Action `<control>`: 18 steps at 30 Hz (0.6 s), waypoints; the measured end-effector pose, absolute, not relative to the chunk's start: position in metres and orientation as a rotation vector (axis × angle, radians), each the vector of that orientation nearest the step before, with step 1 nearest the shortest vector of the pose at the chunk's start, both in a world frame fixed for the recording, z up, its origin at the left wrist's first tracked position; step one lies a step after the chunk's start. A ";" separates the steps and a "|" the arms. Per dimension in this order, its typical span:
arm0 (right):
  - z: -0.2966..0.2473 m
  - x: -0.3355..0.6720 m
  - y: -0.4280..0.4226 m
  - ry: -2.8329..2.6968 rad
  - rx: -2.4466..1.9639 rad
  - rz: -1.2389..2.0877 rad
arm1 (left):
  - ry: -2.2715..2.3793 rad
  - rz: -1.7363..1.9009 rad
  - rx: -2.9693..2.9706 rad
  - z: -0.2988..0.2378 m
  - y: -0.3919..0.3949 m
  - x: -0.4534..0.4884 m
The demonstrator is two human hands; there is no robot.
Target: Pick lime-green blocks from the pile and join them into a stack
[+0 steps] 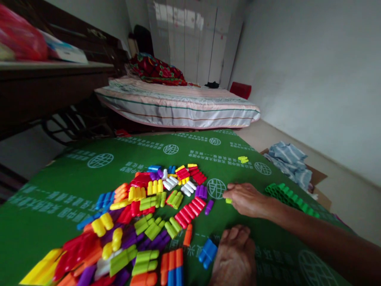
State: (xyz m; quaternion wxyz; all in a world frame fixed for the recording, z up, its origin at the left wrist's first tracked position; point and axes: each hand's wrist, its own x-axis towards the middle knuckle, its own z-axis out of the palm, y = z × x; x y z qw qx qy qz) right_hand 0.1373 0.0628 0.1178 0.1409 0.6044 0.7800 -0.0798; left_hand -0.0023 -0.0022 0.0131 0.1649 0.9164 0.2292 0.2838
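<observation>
Lying at the fingertips of our right hand [245, 198], a small yellow-green piece [228, 201] peeks out just right of the frame's centre, on that hand's left side. We see those fingers drawn together, yet we cannot tell whether they pinch the piece or only touch it; its long axis is mostly covered. Our left hand [233, 254], at the bottom of the frame, is farther from it; its fingers curl downward, and we cannot tell if anything is under them. Just beside it, to the left, we find a blue piece [207, 253], its tubes slanting from upper right to lower left. Between our right hand and the colourful pile [149, 202], a single purple piece [209, 207] lies on the green tabletop [232, 171], slanting likewise.
</observation>
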 end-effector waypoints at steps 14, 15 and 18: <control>0.089 0.272 0.112 1.861 2.428 -0.133 | 0.668 1.022 2.625 -0.003 0.002 0.003; 0.088 0.273 0.113 1.811 2.457 -0.139 | 0.666 1.030 2.626 -0.004 0.002 0.003; 0.086 0.272 0.116 1.732 2.505 -0.168 | 0.670 1.057 2.636 -0.004 0.002 0.003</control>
